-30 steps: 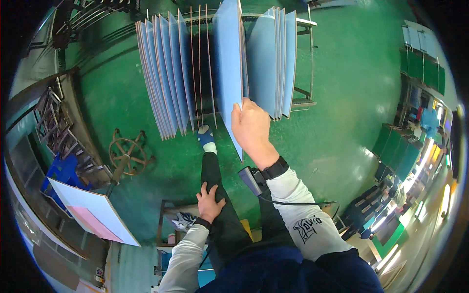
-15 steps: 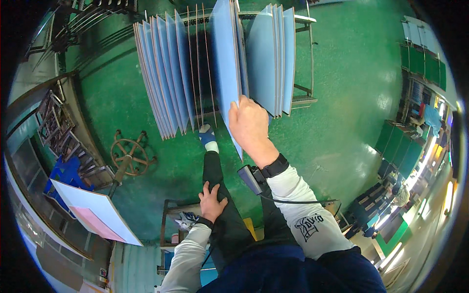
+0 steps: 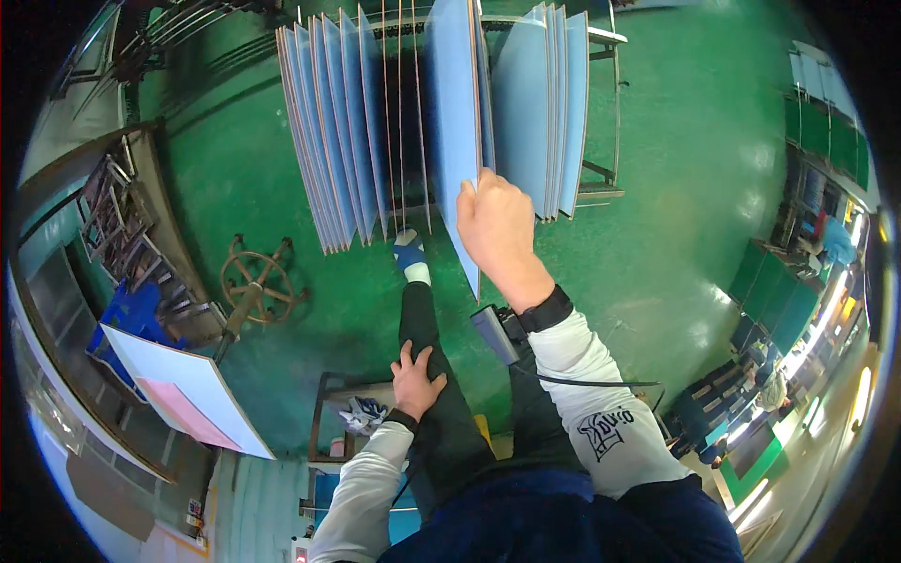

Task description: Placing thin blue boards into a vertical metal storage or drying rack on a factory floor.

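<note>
My right hand (image 3: pixel 497 223) is closed on the near edge of a blue board (image 3: pixel 454 113), thumb toward its left face; the fingertips on the far side are hidden. The board stands on edge at the rack (image 3: pixel 605 37), between its neighbours. It looks thin and stiff, probably light for its breadth but awkward, and I judge its smooth face slippery and its corners easy to chip. The edge seems my best hold, perhaps with a second one farther along. My left hand (image 3: pixel 418 383) rests on my leg (image 3: pixel 419 314), fingers spread, holding nothing.
</note>
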The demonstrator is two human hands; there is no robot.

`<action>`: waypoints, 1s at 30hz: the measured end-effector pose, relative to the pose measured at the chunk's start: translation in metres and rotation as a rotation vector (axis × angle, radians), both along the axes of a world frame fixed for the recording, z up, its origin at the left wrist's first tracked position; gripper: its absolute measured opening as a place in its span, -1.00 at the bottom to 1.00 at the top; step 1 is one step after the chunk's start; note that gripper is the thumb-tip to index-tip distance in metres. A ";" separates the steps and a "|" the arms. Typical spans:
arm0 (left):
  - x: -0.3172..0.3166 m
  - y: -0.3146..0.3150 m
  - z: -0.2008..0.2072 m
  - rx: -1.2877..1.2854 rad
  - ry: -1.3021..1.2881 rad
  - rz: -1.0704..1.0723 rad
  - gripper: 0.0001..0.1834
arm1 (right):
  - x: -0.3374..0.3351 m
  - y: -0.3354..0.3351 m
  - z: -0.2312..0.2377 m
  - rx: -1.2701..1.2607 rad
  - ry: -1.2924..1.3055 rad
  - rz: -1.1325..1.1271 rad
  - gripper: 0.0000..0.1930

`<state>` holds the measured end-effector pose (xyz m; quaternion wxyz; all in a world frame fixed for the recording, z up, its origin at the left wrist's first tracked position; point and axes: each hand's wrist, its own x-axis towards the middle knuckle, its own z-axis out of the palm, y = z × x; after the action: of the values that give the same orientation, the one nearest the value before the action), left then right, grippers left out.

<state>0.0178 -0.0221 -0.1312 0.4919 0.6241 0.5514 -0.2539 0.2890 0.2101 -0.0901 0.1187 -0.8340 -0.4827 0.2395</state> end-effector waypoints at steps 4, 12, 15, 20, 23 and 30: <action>0.000 -0.003 0.000 -0.005 0.004 0.005 -0.24 | 0.001 0.002 0.001 -0.009 0.004 0.007 -0.76; 0.001 -0.009 0.000 0.024 0.020 -0.004 -0.23 | 0.000 0.009 0.002 -0.007 -0.039 0.048 -0.80; 0.002 -0.009 0.000 0.018 0.029 0.000 -0.23 | 0.006 0.018 0.004 0.012 -0.040 0.047 -0.79; 0.003 -0.005 0.002 -0.028 0.037 0.031 -0.24 | 0.011 0.027 -0.010 -0.023 -0.076 0.055 -0.78; 0.005 -0.005 0.000 -0.022 0.031 0.030 -0.25 | 0.018 0.034 -0.034 -0.016 -0.101 0.060 -0.74; 0.004 -0.006 0.000 0.013 0.041 0.027 -0.25 | 0.045 0.022 -0.051 -0.048 0.066 -0.060 -0.62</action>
<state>0.0218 -0.0280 -0.1310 0.4799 0.6144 0.5714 -0.2561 0.3337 0.2325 -0.1410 0.1214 -0.8423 -0.4475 0.2748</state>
